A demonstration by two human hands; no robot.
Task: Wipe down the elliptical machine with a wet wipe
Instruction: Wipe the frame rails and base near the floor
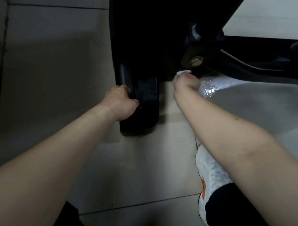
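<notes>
Left hand (121, 102) curls round black pedal (143, 105) of elliptical machine (144, 31), low over tiled floor (139, 175). Right hand (185, 84) bunched on white wet wipe (181, 73), pressed under dark crank joint (197, 50). White sneaker (209, 170) near right forearm. No containers around.

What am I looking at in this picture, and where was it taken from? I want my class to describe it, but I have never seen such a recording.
There is one picture, from a camera worn on a person's head, looking down at their own bare arms. The dark shape at the top is the elliptical machine, standing on a pale tiled floor. The left hand grips a black base part of it. The right hand holds a white wet wipe, mostly hidden by the fingers, just under a joint with a bolt. At lower right is the person's white shoe.
</notes>
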